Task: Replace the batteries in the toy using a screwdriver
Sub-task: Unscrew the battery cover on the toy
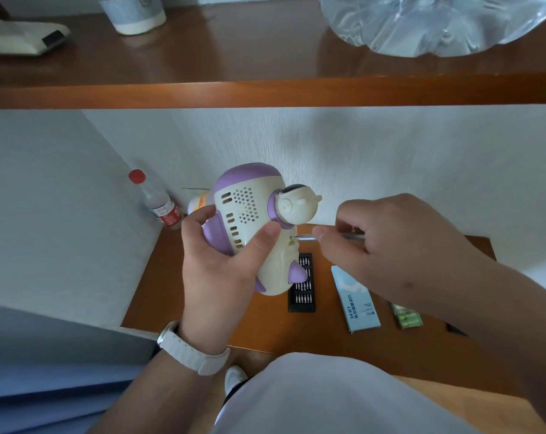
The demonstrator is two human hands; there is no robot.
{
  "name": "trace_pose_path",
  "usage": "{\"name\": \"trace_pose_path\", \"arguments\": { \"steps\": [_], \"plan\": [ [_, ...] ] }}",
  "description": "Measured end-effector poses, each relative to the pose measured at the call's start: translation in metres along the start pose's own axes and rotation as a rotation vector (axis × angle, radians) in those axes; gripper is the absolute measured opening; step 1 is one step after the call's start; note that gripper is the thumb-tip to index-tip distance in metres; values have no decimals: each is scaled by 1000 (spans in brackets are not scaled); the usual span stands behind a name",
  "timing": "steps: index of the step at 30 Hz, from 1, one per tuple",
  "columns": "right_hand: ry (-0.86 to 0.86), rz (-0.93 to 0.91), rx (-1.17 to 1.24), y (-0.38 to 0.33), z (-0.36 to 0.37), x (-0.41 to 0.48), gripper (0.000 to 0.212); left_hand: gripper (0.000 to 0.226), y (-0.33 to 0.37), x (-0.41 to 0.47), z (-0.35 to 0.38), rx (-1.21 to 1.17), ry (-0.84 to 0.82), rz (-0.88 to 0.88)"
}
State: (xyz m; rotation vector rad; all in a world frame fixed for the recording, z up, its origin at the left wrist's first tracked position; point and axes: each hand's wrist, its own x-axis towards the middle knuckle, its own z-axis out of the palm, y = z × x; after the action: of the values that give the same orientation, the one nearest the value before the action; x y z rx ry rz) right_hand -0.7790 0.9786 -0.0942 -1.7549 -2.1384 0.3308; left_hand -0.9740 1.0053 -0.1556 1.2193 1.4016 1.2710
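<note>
At frame centre the left hand [221, 261] clasped the toy [256, 227], while the right hand [390, 242] pinched the screwdriver [306, 237], its shaft lying level, tip leftward at the toy's screw.

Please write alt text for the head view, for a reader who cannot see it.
A left hand holds a cream and purple toy above a wooden table while the right hand presses a screwdriver tip against its side. Below lie a black bit tray, a blue box and a green battery pack; a red-capped bottle stands at the wall.
</note>
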Motion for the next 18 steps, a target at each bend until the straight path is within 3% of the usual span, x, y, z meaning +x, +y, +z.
{"name": "trace_pose_path", "arguments": {
  "steps": [9, 18],
  "plan": [
    [-52, -16, 60, 7, -1, 0, 43, 76, -1, -1, 1, 31, -10, 24],
    [-60, -4, 174, 13, -3, -1, 22, 74, -1, -2, 6, 18, -18, 35]
  ]
}}
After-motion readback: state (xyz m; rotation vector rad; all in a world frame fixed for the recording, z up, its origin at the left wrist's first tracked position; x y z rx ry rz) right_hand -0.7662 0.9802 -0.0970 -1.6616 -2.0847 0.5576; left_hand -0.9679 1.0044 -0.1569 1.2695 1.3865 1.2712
